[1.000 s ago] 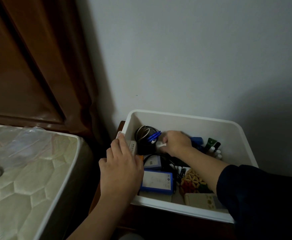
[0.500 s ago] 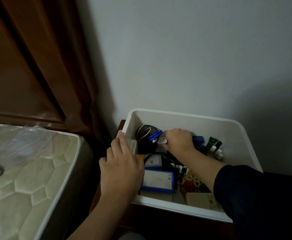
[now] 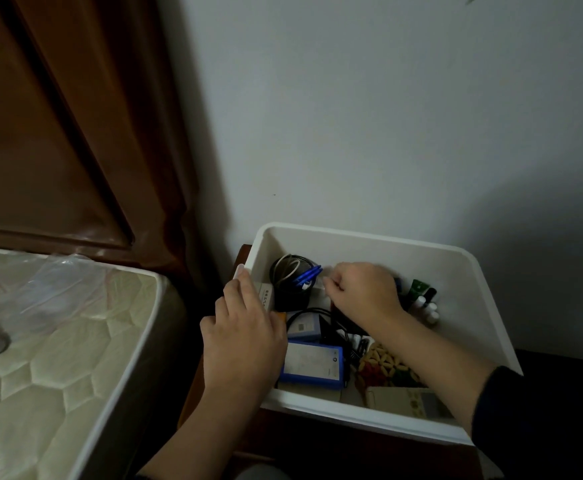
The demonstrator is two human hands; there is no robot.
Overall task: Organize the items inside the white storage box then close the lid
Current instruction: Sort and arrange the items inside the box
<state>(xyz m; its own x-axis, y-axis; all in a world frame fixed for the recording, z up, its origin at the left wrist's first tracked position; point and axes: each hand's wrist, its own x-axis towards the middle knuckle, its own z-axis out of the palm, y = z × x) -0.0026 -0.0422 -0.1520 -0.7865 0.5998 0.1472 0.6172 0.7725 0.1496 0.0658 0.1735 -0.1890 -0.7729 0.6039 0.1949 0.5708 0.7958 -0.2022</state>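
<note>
In the white storage box (image 3: 369,244), blue pens (image 3: 305,276) — tips up-right, right hand (image 3: 362,289) beside.

My view holds one white storage box (image 3: 463,306), two blue boxes (image 3: 312,366), one black pen cup (image 3: 291,289), one green-capped tube (image 3: 418,289), and one mattress (image 3: 58,358).

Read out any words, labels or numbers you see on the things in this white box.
None can be read.
Small white carton by the left hand: dark characters, too blurred.
Blue-edged box: faint print and a round mark, too small.
Beige carton: yellow pattern, no legible text.
</note>
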